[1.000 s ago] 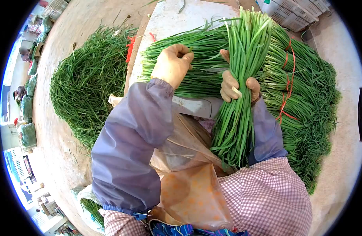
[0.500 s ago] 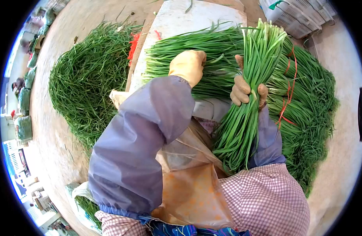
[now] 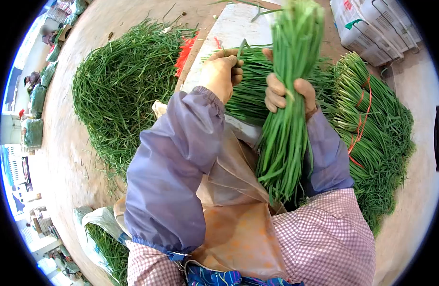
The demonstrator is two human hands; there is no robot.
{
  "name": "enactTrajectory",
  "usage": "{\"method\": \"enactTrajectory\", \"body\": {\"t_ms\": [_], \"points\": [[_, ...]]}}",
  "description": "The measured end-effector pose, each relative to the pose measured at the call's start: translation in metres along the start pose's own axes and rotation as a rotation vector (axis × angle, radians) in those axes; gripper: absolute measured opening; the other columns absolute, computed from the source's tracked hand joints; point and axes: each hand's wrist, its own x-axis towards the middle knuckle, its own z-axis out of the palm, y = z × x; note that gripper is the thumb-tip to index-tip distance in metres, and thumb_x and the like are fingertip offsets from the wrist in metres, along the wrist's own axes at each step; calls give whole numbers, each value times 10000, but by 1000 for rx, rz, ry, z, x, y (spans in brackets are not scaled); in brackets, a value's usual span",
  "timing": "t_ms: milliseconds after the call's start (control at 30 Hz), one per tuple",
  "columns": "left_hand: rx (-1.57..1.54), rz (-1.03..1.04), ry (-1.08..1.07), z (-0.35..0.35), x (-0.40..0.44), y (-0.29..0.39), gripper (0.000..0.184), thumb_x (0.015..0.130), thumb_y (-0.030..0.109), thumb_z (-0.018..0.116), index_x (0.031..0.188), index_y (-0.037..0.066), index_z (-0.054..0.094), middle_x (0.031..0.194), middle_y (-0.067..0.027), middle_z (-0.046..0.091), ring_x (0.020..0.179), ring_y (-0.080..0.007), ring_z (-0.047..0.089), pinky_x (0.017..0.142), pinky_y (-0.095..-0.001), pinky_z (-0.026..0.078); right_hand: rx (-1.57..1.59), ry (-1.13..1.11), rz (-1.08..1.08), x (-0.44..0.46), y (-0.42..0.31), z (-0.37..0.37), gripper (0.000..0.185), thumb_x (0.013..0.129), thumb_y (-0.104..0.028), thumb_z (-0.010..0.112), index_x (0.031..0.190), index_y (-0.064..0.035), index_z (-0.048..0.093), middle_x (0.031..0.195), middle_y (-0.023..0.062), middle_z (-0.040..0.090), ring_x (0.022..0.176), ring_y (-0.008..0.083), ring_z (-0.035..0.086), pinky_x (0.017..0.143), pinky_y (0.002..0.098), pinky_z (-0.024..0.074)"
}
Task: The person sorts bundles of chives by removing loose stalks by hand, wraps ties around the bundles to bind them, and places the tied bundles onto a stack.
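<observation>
My right hand (image 3: pixel 291 95), in a tan glove, is wrapped around a thick bunch of garlic chives (image 3: pixel 296 52). The bunch stands upright, pale cut ends at the top and green leaves hanging down over my forearm; its top is blurred. In a yellowish glove, my left hand (image 3: pixel 223 71) is closed, with a green chive leaf (image 3: pixel 240 49) showing between its fingertips. Beneath both hands, loose chives (image 3: pixel 250 90) lie across a white board (image 3: pixel 229 28).
To the right are chive bunches (image 3: pixel 353 105) with red ties (image 3: pixel 360 128). A large heap of loose greens (image 3: pixel 124 90) lies on the floor at left, near red strings (image 3: pixel 185 55). White crates (image 3: pixel 372 33) stand at the far right. A sack of greens (image 3: pixel 102 229) sits at lower left.
My right hand has lifted the bunch slightly. My left hand has moved up and its fingers now show a leaf between them. The view has shifted a little.
</observation>
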Motion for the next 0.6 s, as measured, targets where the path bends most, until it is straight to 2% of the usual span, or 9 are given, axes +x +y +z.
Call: {"method": "enactTrajectory", "body": {"t_ms": [100, 133, 233, 300, 400, 433, 500, 567, 600], "points": [[-274, -93, -30, -22, -4, 11, 174, 977, 56, 457, 1128, -9, 513, 846, -62, 523, 639, -129, 460, 542, -241, 425, -105, 119, 159, 25, 17, -14, 806, 797, -295, 722, 1464, -90, 319, 793, 29, 533, 661, 150, 554, 663, 355, 502], [-344, -107, -39, -33, -7, 16, 171, 983, 54, 449, 1130, -10, 506, 843, -58, 514, 633, -125, 445, 540, -239, 418, -123, 266, 277, 29, 25, -30, 655, 785, -280, 725, 1346, -67, 461, 764, 28, 534, 656, 154, 555, 677, 358, 514], [-499, -71, -53, -62, -31, 33, 168, 978, 22, 437, 1130, -13, 499, 829, -40, 464, 614, -102, 379, 515, -227, 364, -32, 177, 323, 40, 29, -50, 482, 794, -272, 716, 1185, -46, 548, 732, 24, 527, 652, 156, 556, 669, 350, 510], [-654, -3, -201, -97, -50, 44, 161, 962, 4, 453, 1108, -16, 517, 804, -21, 426, 632, -89, 362, 518, -221, 326, -50, 175, 359, 39, 31, -55, 740, 834, -270, 685, 1469, -159, 321, 769, -5, 507, 634, 116, 484, 649, 321, 448], [-767, 207, -240, -142, -95, 74, 183, 936, -34, 465, 1112, -22, 509, 818, -32, 417, 644, -104, 363, 542, -237, 364, -65, 142, 333, 38, 29, -45, 759, 833, -286, 696, 1471, -148, 309, 768, -6, 504, 644, 115, 505, 649, 325, 458], [-716, 346, -278, -171, -105, 80, 245, 949, 5, 491, 1192, -25, 483, 893, -61, 477, 733, -134, 475, 601, -219, 403, -73, 141, 328, 38, 29, -44, 768, 830, -291, 700, 1473, -145, 305, 767, -7, 503, 645, 115, 510, 648, 324, 458], [-329, 544, 159, -229, -113, 92, 409, 939, 72, 561, 1320, 3, 428, 1099, -123, 546, 933, -209, 573, 711, -277, 485, -90, 137, 318, 37, 28, -40, 786, 824, -301, 707, 1475, -139, 298, 765, -9, 502, 647, 114, 519, 646, 323, 459], [323, 287, 593, -222, -116, 89, 550, 916, 166, 636, 1400, 57, 400, 1312, -164, 510, 1117, -269, 567, 864, -363, 513, -122, 88, 296, 39, 27, -41, 823, 816, -313, 716, 1486, -129, 274, 766, -7, 506, 644, 116, 522, 639, 316, 456], [804, 305, 688, -220, -116, 74, 577, 892, 224, 642, 1398, 56, 420, 1320, -203, 526, 1091, -290, 602, 928, -395, 512, -130, 70, 291, 38, 26, -41, 830, 816, -315, 717, 1489, -127, 268, 769, -5, 509, 647, 116, 525, 639, 314, 456]]}}
